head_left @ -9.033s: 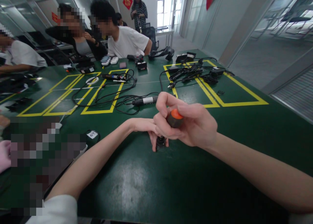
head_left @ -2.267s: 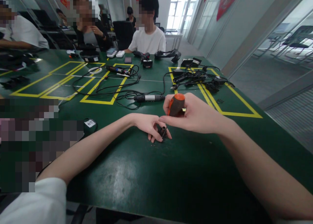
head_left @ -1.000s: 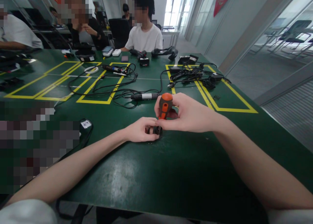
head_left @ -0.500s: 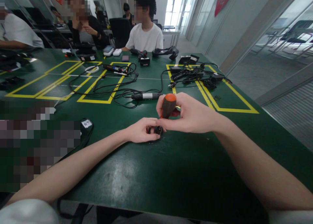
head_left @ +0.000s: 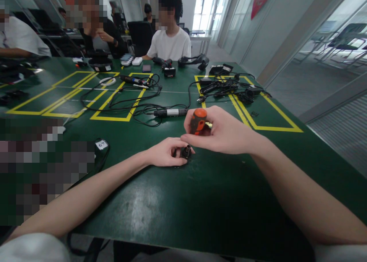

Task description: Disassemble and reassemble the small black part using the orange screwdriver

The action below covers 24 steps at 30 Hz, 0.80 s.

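Note:
My right hand (head_left: 222,134) grips a screwdriver (head_left: 197,121) with an orange and dark grey handle, held upright with its tip pointing down. Directly below it, my left hand (head_left: 164,155) pinches a small black cylindrical part (head_left: 185,152) against the green table (head_left: 160,208). The screwdriver's shaft is hidden between my fingers, so I cannot tell whether its tip touches the part.
Black cables and a black and silver pen-shaped tool (head_left: 170,112) lie just beyond my hands, among yellow taped rectangles. A pile of black adapters (head_left: 226,88) sits at the far right. Several people sit at the far side. A labelled black device (head_left: 101,145) lies at my left.
Nine seconds ago my right fist covered the handle. My left hand has since curled over the part. The screwdriver handle stands about as it did half a second ago.

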Each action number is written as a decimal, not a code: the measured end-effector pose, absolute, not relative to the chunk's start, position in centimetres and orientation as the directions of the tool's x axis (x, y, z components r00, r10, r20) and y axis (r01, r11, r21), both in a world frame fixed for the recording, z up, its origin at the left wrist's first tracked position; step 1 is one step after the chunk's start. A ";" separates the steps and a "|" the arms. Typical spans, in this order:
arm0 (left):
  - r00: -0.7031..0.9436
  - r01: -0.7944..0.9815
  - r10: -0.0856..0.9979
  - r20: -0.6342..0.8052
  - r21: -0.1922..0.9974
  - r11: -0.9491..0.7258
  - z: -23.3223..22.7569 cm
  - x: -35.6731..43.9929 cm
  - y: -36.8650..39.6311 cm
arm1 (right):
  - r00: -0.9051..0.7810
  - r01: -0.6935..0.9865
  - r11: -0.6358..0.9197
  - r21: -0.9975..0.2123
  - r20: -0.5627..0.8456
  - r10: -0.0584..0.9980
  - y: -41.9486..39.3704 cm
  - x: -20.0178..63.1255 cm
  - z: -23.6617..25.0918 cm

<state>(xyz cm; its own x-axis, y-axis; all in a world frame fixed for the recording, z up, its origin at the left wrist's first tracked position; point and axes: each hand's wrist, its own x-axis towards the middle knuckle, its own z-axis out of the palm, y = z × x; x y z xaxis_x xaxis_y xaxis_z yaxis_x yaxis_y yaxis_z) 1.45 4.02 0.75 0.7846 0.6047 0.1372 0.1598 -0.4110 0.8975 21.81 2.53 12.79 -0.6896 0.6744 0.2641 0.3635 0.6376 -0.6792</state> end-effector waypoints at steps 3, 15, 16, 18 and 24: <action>0.787 0.172 0.606 0.117 0.901 -0.398 0.7 1.4 4.1 | -0.663 0.376 0.616 -0.692 0.263 0.700 2.4 21.8 12.9; 0.754 0.181 0.655 0.057 0.940 -0.290 0.3 1.5 4.1 | -0.722 0.290 0.613 -0.735 0.252 0.644 3.0 22.8 13.4; 0.747 0.190 0.661 0.068 0.931 -0.311 0.2 1.5 4.1 | -0.725 0.290 0.587 -0.756 0.227 0.650 3.0 22.9 13.5; 0.723 0.226 0.681 0.117 0.892 -0.392 0.2 1.5 4.1 | -0.725 0.270 0.534 -0.801 0.196 0.660 3.0 23.0 13.7; 0.673 0.357 0.704 0.226 0.735 -0.577 0.5 1.3 4.1 | -0.699 0.150 0.429 -0.891 0.212 0.683 3.6 22.9 13.0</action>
<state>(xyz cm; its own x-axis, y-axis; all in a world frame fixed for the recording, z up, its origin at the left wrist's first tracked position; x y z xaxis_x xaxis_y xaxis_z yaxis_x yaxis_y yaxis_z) 1.29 4.08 0.47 0.6727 0.7045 0.2262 0.3571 -0.5769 0.7346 22.93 3.57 12.99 -0.6989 0.6831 0.2118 0.1497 0.4293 -0.8906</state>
